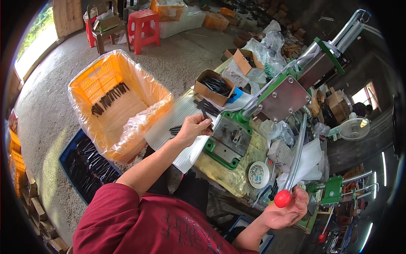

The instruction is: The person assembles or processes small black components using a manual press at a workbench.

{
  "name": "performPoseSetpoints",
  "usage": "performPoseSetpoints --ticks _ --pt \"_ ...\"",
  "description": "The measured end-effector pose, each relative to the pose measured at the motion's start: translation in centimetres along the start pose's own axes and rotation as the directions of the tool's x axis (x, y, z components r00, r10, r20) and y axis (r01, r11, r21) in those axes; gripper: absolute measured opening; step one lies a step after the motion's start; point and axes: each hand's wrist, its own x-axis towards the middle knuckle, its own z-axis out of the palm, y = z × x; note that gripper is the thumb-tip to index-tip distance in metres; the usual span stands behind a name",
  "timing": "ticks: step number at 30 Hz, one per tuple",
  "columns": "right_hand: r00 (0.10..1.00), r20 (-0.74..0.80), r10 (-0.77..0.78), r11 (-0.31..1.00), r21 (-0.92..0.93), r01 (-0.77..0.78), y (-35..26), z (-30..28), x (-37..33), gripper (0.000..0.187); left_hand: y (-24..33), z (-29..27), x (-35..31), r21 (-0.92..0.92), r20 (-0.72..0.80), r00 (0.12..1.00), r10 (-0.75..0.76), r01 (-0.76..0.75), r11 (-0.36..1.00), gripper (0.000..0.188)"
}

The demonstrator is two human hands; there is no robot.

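Observation:
My left hand [193,128] pinches a thin black metal strip [205,115] just left of the grey die plate [230,137] of a green hand press [270,99]. More black strips [208,106] lie on the white corrugated sheet [171,122] behind that hand. My right hand [287,209] is wrapped around the lower end of the press's long grey lever [298,148], at its red ball knob [282,198].
An orange crate [116,103] lined with clear plastic holds a row of black strips at my left. Below it sits a blue tray [86,165] of dark parts. An open cardboard box [215,86] of black pieces stands behind the sheet. A white dish [259,174] lies by the press.

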Motion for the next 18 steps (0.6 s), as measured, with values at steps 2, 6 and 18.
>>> performPoseSetpoints --ticks 2,6,18 --pt "0.998 -0.039 0.054 0.999 -0.001 -0.054 0.7 -0.5 -1.1 0.027 0.2 -0.7 -0.3 0.006 -0.013 1.0 0.003 -0.003 1.0 0.014" --pt "0.957 -0.151 0.248 0.968 0.002 -0.25 1.6 -0.3 -3.5 0.028 1.2 -2.0 -1.0 0.092 -0.041 0.999 -0.004 0.008 0.996 0.012" --pt "0.768 -0.063 0.637 0.769 0.126 -0.627 1.3 0.7 -7.7 0.009 1.6 -7.3 -2.4 0.972 0.156 0.944 0.29 -0.199 0.126 0.015"
